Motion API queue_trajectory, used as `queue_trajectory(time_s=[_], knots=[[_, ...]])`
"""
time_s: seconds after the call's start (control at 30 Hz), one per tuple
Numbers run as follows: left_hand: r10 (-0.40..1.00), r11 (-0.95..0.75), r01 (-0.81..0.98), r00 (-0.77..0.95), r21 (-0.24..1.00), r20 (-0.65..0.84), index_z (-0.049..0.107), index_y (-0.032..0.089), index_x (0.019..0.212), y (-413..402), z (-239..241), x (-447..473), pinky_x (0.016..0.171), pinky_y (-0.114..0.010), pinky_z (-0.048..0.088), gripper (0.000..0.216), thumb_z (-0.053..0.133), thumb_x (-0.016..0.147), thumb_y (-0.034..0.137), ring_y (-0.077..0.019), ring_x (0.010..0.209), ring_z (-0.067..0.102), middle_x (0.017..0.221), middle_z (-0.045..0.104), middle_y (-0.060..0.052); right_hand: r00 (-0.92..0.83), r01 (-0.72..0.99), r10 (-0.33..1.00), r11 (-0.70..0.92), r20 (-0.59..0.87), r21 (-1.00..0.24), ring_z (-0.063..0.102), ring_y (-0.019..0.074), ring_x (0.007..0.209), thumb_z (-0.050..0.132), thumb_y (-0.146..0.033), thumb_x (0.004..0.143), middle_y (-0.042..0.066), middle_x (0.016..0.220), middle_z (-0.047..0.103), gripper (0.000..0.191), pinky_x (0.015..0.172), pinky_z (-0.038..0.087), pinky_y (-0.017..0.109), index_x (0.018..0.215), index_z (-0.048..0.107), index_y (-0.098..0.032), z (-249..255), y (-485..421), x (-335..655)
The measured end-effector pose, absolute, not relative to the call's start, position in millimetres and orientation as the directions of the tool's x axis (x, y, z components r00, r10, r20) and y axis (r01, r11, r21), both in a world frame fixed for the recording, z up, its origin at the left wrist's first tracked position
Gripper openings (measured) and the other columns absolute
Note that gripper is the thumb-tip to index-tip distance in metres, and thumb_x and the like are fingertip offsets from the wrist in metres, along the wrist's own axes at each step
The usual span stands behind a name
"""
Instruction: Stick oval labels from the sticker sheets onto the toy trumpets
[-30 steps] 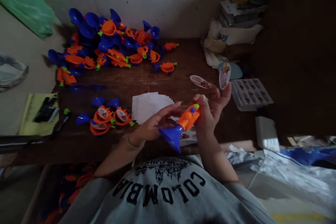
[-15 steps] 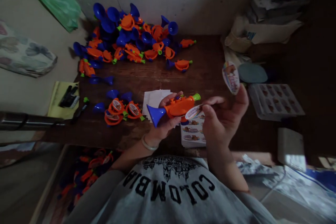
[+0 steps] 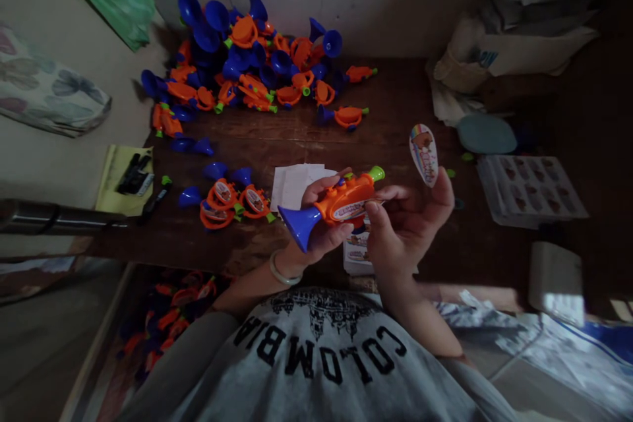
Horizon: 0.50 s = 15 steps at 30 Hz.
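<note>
A toy trumpet [image 3: 352, 192] with an orange body, blue bell and light green mouthpiece rests in my left hand [image 3: 321, 237], whose fingers wrap round it from below and behind. Against its orange side lies an oval printed sticker [image 3: 349, 211], pinched at its right end by the thumb and finger of my right hand [image 3: 408, 227]. A second oval sticker [image 3: 424, 153] stands up from a raised fingertip of that same hand. Partly hidden under my hands is a stack of sticker sheets [image 3: 357, 257].
A pile of toy trumpets [image 3: 257, 72] lies along the wall. Several stickered trumpets [image 3: 254, 201] sit left of my hands, near white papers [image 3: 289, 186]. Markers lie on a yellow pad [image 3: 109, 178]. More sticker sheets [image 3: 534, 191] are at right. Below the table edge are more trumpets [image 3: 173, 316].
The lower sticker has moved left onto the trumpet's orange side, with my right hand closer to it. The trumpet has tilted slightly. The other sticker remains on my right fingertip.
</note>
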<state>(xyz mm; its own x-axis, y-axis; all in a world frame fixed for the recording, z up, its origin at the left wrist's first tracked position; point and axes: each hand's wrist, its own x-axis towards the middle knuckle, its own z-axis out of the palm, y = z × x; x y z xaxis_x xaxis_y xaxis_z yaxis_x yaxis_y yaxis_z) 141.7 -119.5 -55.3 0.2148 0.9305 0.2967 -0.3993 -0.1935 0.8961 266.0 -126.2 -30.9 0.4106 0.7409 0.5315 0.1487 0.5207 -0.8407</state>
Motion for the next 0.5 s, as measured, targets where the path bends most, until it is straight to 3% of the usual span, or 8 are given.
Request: queue_trajectory(time_s=[0.23, 0.5], knots=[[0.931, -0.218, -0.428, 0.179, 0.877, 0.319, 0.054, 0.036, 0.138, -120.1, -56.2, 141.9, 0.124, -0.056, 0.047, 0.060, 0.084, 0.086, 0.040, -0.0359, 0.150, 0.053, 0.161, 0.055, -0.009, 0.423, 0.061, 0.743, 0.549, 0.519, -0.834, 0.065, 0.0115, 0.077, 0.078, -0.024, 0.090, -0.005, 0.096, 0.066, 0.079, 0.070, 0.062, 0.024, 0.155, 0.041, -0.048, -33.7, -124.0, 266.8], [0.933, -0.231, -0.458, 0.147, 0.858, 0.329, 0.053, 0.029, 0.142, -120.1, -57.9, 144.6, 0.124, -0.052, 0.048, 0.060, 0.081, 0.089, 0.039, -0.0351, 0.149, 0.054, 0.161, 0.055, -0.015, 0.433, 0.064, 0.739, 0.547, 0.517, -0.835, 0.065, 0.0117, 0.077, 0.076, -0.022, 0.090, -0.005, 0.096, 0.067, 0.078, 0.069, 0.061, 0.023, 0.155, 0.042, -0.047, -31.8, -124.6, 264.3]])
